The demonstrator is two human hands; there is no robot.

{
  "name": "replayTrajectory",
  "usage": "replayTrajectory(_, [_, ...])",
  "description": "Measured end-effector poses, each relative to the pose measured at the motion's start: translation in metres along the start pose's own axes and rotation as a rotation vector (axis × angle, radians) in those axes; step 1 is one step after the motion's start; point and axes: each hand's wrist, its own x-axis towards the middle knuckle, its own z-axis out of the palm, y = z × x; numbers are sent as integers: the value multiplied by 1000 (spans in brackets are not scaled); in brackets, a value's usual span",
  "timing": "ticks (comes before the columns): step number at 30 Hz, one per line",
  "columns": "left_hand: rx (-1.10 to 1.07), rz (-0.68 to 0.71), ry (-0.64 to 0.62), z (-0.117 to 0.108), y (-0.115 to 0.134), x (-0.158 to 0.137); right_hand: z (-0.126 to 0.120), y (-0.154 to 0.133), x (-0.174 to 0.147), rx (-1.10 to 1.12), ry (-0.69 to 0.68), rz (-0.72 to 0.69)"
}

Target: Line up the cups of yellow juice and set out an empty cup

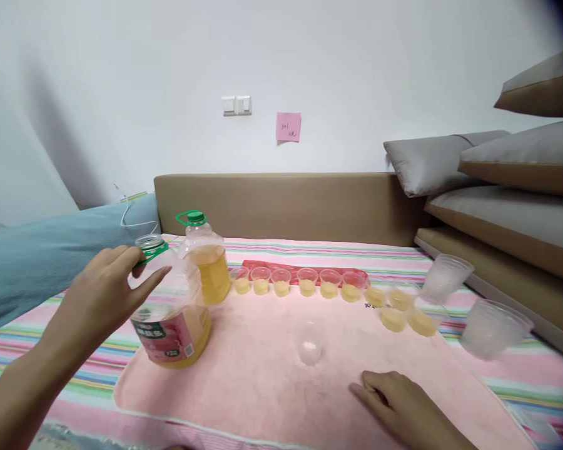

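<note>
Head view: left hand (104, 289) fingers spread, touching neck of uncapped oil bottle (171, 312) at near-left on pink towel (263, 375). Right hand (398, 406) flat on towel, holding nothing. Empty cup (310, 345) between hands. Risk: loose hold, soft bed, bottle tips, oil spills.

Left hand (104, 289) touching neck of open oil bottle (171, 312) on pink towel (272, 381). Right hand (398, 403) flat on towel, near empty clear cup (309, 344). Row of filled small cups (304, 282) behind.

Pink note (288, 127) writing too small; right hand (403, 406) wrist cut off.
</note>
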Motion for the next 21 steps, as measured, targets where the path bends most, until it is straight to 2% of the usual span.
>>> replayTrajectory(4, [-55, -95, -19, -4, 0, 7, -4, -1, -2, 33, 29, -21])
replayTrajectory(7, [-52, -112, 24, -8, 1, 6, -7, -2, -3, 28, 41, -20])
replayTrajectory(15, [-33, -199, 30, -27, 6, 4, -12, -6, -3, 21, 54, -36])
replayTrajectory(21, [4, -253, 73, -42, -4, 14, -10, -1, -1, 55, 90, -32])
